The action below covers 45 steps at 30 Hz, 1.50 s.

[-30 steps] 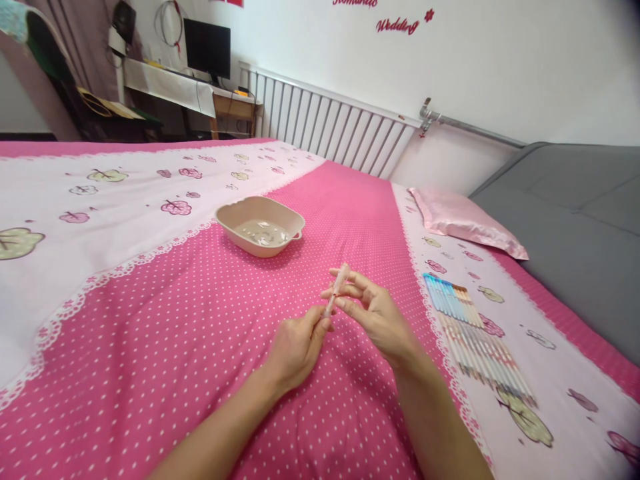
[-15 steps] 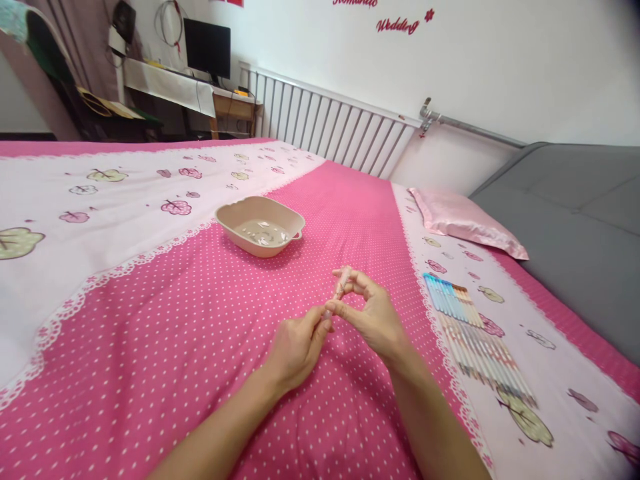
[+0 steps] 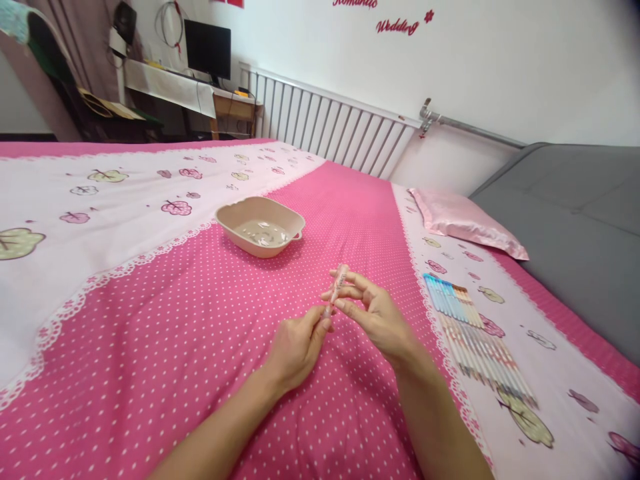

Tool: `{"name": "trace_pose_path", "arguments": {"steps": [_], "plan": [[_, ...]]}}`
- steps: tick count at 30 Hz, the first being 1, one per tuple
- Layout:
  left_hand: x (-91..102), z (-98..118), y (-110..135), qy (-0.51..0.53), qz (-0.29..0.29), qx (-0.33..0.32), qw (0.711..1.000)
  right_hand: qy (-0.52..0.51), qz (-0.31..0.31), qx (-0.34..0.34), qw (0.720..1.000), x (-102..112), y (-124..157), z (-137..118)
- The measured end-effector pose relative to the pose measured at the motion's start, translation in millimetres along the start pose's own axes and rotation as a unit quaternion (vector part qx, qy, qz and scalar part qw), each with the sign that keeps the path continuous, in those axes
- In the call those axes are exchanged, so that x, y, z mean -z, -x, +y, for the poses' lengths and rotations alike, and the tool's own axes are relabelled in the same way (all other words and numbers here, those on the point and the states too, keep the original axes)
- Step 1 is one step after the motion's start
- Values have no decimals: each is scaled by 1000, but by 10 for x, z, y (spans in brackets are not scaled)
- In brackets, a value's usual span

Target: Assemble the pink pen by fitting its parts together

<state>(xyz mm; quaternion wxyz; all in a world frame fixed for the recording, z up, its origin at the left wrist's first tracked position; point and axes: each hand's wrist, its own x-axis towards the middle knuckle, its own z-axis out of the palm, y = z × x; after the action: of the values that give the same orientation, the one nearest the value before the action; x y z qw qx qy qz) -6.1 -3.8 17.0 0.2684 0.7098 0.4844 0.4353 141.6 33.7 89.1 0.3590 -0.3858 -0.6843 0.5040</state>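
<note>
Between my two hands is a slim, pale pink pen [image 3: 340,280] with small dark print on its barrel, tilted with its upper end away from me. My left hand [image 3: 297,347] is closed, pinching the pen's lower end between thumb and forefinger. My right hand [image 3: 377,317] curls round the upper part, its fingers behind the barrel and its thumb close to the lower part. The pen's lowest tip is hidden in the left fingers. On the bed to the right lie rows of similar pens: a blue and tan row [image 3: 453,300] and a pale, grey-tipped row [image 3: 487,357].
A beige plastic basin [image 3: 260,248] stands on the pink dotted bedspread [image 3: 175,360] beyond my hands, with several small light bits inside. A pink pillow [image 3: 465,223] lies by the grey headboard [image 3: 565,213]. At the back are a white railing [image 3: 325,117] and a desk with a monitor [image 3: 207,50].
My right thumb has lifted off the pen's lower part and its fingers have shifted along the barrel, showing more of the print. The left hand keeps its pinch in place.
</note>
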Motion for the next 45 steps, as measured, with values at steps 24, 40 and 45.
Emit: {"name": "trace_pose_path", "arguments": {"steps": [24, 40, 45], "plan": [[-11, -26, 10, -7, 3, 1, 1000, -55, -49, -14, 997, -16, 13, -13], [-11, -26, 13, -18, 4, -4, 1000, 79, 77, 27, 994, -63, -36, 63], [-4, 0, 11, 4, 7, -5, 1000, -7, 33, 19, 999, -40, 1, 25]]}}
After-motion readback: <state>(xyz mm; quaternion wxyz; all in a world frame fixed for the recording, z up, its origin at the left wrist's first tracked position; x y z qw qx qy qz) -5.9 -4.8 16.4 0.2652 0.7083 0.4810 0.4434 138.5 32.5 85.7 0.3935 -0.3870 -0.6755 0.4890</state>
